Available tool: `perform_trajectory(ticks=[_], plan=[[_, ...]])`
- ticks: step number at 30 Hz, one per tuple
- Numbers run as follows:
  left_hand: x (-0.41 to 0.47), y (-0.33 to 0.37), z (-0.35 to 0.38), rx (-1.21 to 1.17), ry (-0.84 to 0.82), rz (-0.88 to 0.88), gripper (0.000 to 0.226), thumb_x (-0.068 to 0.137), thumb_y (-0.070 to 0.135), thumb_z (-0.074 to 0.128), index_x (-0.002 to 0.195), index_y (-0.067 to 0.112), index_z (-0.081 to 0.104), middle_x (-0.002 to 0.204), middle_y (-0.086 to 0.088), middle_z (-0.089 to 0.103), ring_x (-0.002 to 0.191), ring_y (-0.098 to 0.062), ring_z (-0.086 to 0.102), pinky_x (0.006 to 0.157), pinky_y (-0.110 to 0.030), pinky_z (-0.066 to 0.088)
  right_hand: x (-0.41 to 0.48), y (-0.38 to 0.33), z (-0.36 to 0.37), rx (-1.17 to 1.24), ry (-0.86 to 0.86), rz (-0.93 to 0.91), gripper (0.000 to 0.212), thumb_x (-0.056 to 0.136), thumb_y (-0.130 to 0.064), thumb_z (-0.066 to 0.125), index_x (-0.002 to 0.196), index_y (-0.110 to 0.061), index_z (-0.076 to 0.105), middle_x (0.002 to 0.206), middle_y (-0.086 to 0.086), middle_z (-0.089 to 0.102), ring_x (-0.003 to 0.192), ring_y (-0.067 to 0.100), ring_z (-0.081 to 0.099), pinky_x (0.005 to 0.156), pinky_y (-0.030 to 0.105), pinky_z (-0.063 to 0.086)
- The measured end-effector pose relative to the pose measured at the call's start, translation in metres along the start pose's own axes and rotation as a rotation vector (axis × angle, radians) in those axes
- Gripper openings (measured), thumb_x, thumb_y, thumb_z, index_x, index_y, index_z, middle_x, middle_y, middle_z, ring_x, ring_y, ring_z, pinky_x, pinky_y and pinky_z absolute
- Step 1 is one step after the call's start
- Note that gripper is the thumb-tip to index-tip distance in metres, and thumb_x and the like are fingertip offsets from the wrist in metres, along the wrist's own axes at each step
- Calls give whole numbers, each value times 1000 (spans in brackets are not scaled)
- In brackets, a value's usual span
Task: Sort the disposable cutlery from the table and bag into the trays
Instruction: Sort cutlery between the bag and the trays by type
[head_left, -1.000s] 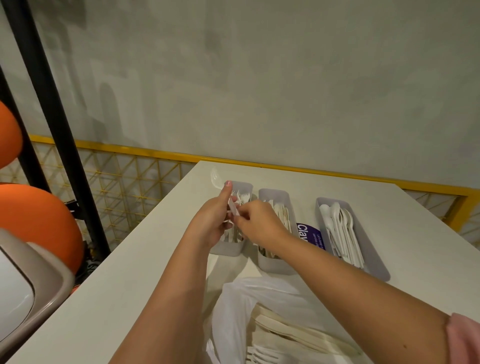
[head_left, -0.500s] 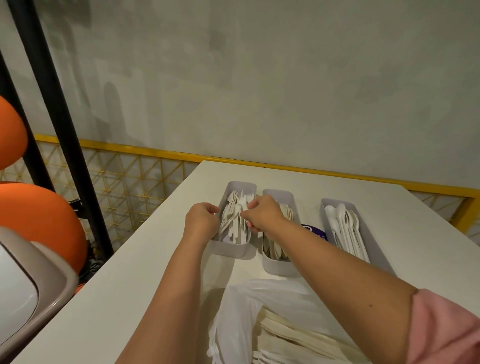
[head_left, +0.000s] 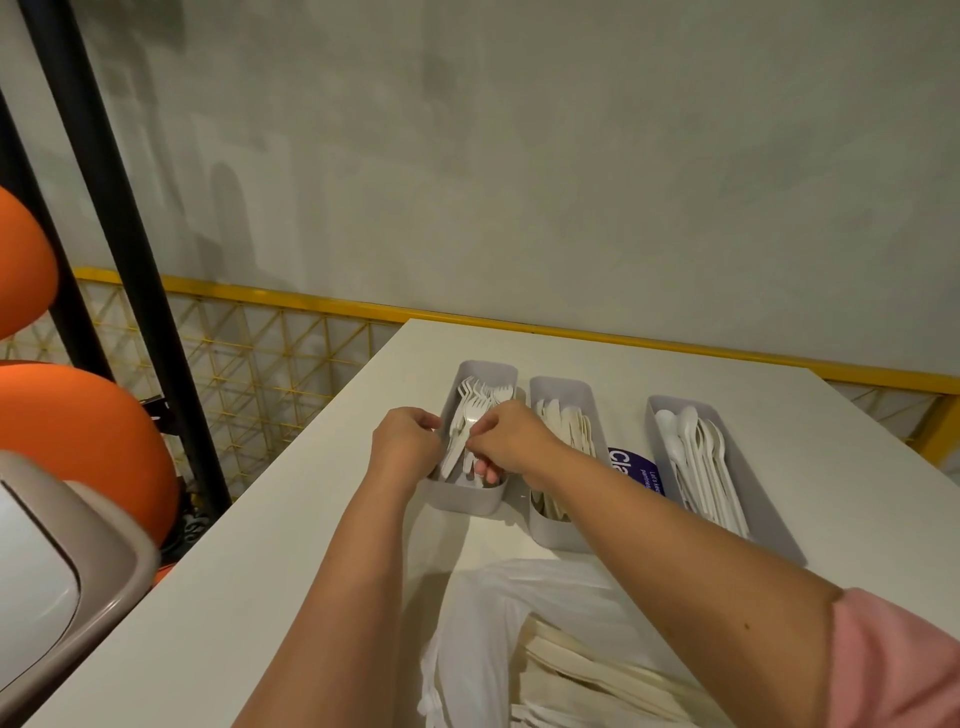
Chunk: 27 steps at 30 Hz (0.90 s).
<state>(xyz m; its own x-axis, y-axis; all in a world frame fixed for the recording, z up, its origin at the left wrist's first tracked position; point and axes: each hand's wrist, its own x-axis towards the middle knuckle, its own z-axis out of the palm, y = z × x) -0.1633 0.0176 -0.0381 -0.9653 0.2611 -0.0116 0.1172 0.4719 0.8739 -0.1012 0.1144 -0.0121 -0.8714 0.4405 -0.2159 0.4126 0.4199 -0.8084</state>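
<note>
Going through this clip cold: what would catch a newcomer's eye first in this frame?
Both hands meet at the leftmost tray of white forks: the left hand curled at its outer wall, the right hand fingering the forks inside. Two more trays follow to the right, the far one holding white spoons. A white plastic bag of cream-coloured cutlery lies open at the near edge.

Grey plaster wall (head_left: 571, 156), yellow mesh railing (head_left: 249, 353), black posts (head_left: 119, 249), orange chairs (head_left: 78, 447), white table (head_left: 260, 571)
</note>
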Motion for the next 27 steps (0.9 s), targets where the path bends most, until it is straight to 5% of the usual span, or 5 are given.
perform_trajectory(ticks=[9, 12, 15, 22, 27], plan=[[-11, 16, 0, -15, 32, 95, 31, 87, 1, 45, 110, 8, 66, 112, -15, 65, 103, -31, 59, 84, -32, 48, -35, -9, -29, -203, -55, -148, 6, 90, -8, 55, 89, -9, 61, 64, 8, 58, 60, 22, 55, 48, 21, 44], [-18, 25, 4, -31, 0, 155, 25, 86, 4, 52, 105, 9, 66, 100, -9, 66, 86, -22, 58, 73, -24, 42, -56, -8, -42, -274, -134, -166, 8, 89, -9, 56, 90, -6, 63, 63, 8, 58, 67, 25, 54, 50, 23, 44], [-33, 30, 8, -12, -142, 222, 16, 85, 6, 55, 97, 11, 64, 73, 3, 55, 64, -14, 50, 54, -21, 39, -79, -3, -54, -346, -214, -175, 15, 90, -9, 56, 97, 1, 65, 62, 8, 59, 59, 22, 53, 48, 20, 46], [-86, 36, -2, 206, -510, 404, 11, 85, 11, 60, 77, 19, 59, 74, 6, 54, 66, -9, 49, 61, -18, 40, -126, 16, -67, -349, -419, -172, 13, 89, -5, 59, 97, 2, 65, 64, 4, 63, 54, 11, 63, 60, 20, 55], [-118, 33, -19, 508, -800, 423, 14, 81, 30, 69, 91, 25, 59, 99, 9, 54, 99, -18, 58, 86, -29, 47, -146, 35, -65, -587, -522, -154, 18, 88, -8, 62, 104, -2, 66, 68, -3, 64, 59, 5, 62, 67, 16, 53]])
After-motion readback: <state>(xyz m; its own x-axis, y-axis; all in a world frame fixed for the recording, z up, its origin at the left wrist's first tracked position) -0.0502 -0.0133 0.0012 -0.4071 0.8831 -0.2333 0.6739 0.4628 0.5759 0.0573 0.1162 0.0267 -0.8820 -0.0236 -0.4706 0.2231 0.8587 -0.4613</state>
